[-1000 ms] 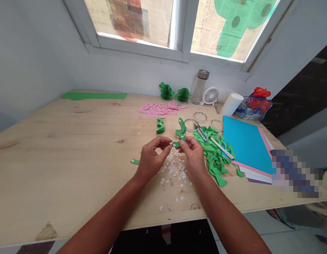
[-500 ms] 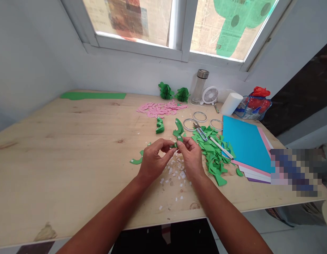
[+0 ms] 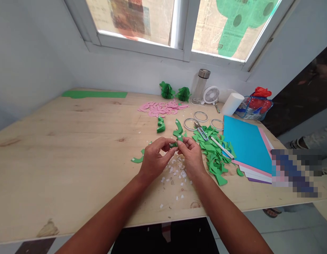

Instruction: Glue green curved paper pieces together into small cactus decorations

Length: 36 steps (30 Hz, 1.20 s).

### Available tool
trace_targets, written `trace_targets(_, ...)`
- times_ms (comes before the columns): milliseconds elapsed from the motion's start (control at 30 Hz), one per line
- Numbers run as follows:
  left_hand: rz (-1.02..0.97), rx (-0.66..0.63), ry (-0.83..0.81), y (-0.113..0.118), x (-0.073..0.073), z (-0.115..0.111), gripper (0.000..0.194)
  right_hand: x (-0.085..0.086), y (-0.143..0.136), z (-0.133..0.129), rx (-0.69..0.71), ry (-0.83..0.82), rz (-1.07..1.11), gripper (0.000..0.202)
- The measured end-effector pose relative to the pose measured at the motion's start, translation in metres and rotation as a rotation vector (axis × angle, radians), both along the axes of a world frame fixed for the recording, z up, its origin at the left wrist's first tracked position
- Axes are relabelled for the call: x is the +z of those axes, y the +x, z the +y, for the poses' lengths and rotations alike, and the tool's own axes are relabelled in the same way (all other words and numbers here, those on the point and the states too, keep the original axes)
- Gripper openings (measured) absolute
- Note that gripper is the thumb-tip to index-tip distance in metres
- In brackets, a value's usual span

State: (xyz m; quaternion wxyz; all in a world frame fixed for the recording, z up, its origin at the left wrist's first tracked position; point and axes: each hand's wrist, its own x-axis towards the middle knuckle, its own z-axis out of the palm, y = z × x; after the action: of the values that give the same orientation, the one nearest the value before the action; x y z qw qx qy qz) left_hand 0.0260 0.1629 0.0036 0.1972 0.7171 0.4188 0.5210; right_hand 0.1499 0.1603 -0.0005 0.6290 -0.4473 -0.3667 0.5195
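Note:
A curved green paper cutout (image 3: 178, 131) with small white tape squares on it is pinched between my hands above the table. My left hand (image 3: 156, 157) grips its near end with thumb and forefinger, and my right hand (image 3: 191, 155) closes on it from the other side. The fingertips partly hide the held part. Another green cutout (image 3: 137, 159) with white squares lies beside my left hand. A small stack of green cutouts (image 3: 161, 125) sits just beyond. Small white paper bits (image 3: 176, 171) are scattered on the table under and between my hands.
Green paper scraps (image 3: 217, 160) lie right of my hands, with snips (image 3: 201, 131) and a white pen (image 3: 222, 148) on them. Behind are tape rolls (image 3: 190, 124), pink cutouts (image 3: 159, 108), a bottle (image 3: 200, 88) and a fan (image 3: 211, 94). Coloured sheets (image 3: 245, 141) lie to the right.
My hands stay in nearly the same pinch on the green cutout. The camera view has shifted slightly. At the right edge, a person's legs have moved.

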Motion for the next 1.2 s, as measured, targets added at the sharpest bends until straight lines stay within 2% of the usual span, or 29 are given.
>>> trace_targets(167, 0.011, -0.011, 0.011, -0.0016, -0.0007, 0.0012, 0.011, -0.0045, 0.0011, 0.001, 0.047, -0.03, 0.066, 0.019)
trace_targets(467, 0.022, 0.004, 0.011, -0.0025, -0.0003, 0.0005, 0.012, -0.0019, 0.0018, 0.0005, 0.083, -0.073, 0.173, 0.022)
trace_targets(767, 0.018, 0.031, -0.002, -0.002, 0.0042, -0.0014, 0.013, 0.0041, 0.0023, -0.001, 0.087, -0.086, 0.156, 0.028)
trace_targets(1200, 0.021, 0.048, -0.007, -0.0015, 0.0045, -0.0014, 0.015, 0.0022, 0.003, -0.0008, 0.095, -0.082, 0.196, 0.025)
